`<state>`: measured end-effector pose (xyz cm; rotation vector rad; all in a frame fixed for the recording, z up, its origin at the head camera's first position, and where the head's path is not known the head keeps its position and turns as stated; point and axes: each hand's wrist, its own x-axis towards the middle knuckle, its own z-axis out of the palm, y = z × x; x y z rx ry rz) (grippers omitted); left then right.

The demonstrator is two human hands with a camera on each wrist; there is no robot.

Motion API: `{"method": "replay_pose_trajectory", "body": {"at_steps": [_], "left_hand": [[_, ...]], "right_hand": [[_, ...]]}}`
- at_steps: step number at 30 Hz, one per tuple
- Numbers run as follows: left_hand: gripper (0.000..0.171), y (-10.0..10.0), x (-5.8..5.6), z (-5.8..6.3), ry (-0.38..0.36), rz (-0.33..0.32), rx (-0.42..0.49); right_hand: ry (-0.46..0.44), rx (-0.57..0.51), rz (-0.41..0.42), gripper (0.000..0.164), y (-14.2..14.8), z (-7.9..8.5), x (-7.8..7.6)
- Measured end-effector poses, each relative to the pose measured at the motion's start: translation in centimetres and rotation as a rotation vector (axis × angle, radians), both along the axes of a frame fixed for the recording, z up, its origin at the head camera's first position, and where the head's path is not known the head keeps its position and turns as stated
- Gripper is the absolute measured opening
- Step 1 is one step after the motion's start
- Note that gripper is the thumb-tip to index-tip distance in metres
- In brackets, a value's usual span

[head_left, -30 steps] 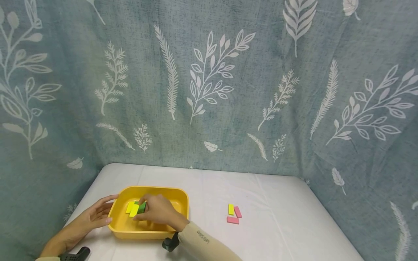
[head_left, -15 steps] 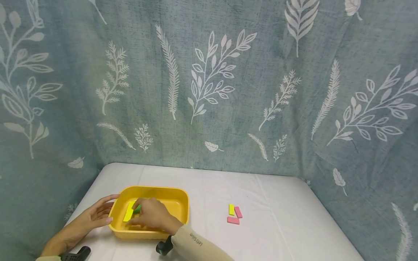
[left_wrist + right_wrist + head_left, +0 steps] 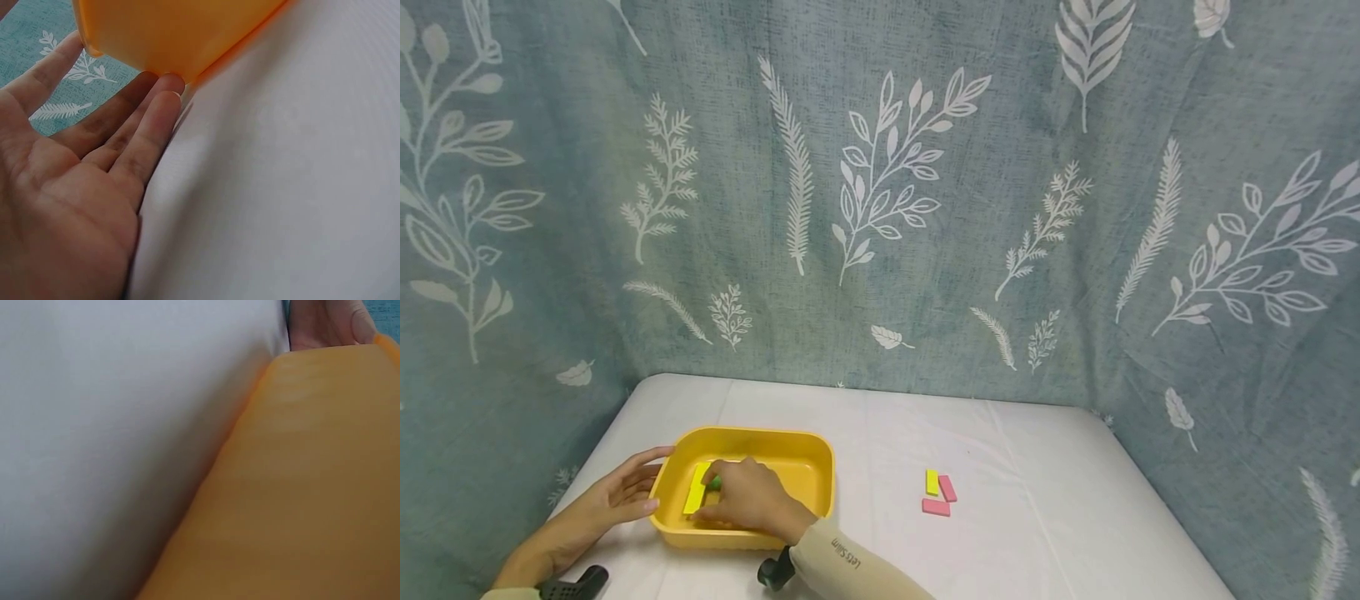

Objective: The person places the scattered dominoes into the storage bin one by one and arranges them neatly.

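The yellow plastic tray (image 3: 775,538) sits at the left of the white table. My left hand (image 3: 613,497) is at its left end, fingers extended, fingertips touching the outer wall; the left wrist view shows those fingertips against the tray's corner. Inside the tray, my right hand (image 3: 748,497) holds a small green block (image 3: 715,482) between thumb and fingers, most of it hidden by the hand. Directly left of these fingers lies a bright yellow block (image 3: 697,488), with the thumb tip near its lower end. From the right wrist, only the tray's outer side shows.
On the table (image 3: 880,450) right of the tray lie a small yellow block (image 3: 932,482) and two pink blocks, one slanted (image 3: 947,488) and one crosswise (image 3: 936,507). A leaf-patterned blue-green curtain (image 3: 880,208) encloses the back and sides.
My right hand has moved left inside the tray with the green block. The yellow pieces, earlier staggered, now look like one straight strip. The left hand stays at the tray's end.
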<state>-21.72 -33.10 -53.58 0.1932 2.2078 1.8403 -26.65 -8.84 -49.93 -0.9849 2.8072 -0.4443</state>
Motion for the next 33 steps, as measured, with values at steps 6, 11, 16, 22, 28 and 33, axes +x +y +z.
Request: {"method": "replay_pose_trajectory", "body": {"at_steps": [6, 11, 16, 22, 28, 33], "left_hand": [[0.073, 0.01, 0.01, 0.11, 0.006, -0.001, 0.000], [0.071, -0.23, 0.17, 0.10, 0.009, -0.019, 0.003], [0.071, -0.28, 0.23, 0.06, 0.005, -0.028, 0.006], [0.071, -0.48, 0.09, -0.09, 0.005, -0.041, 0.017], [0.071, -0.53, 0.04, -0.13, 0.009, -0.047, 0.016], [0.071, -0.35, -0.05, -0.16, 0.005, -0.029, 0.008]], "right_hand": [[0.036, 0.022, 0.029, 0.047, -0.10, -0.10, 0.15], [0.066, 0.053, 0.040, 0.047, -0.23, -0.31, 0.30], [0.090, 0.077, 0.034, 0.047, -0.34, -0.43, 0.33], [0.107, 0.086, 0.028, 0.046, -0.43, -0.50, 0.26], [0.110, 0.083, 0.021, 0.047, -0.56, -0.49, 0.09], [0.090, 0.059, 0.022, 0.048, -0.29, -0.47, -0.03]]}}
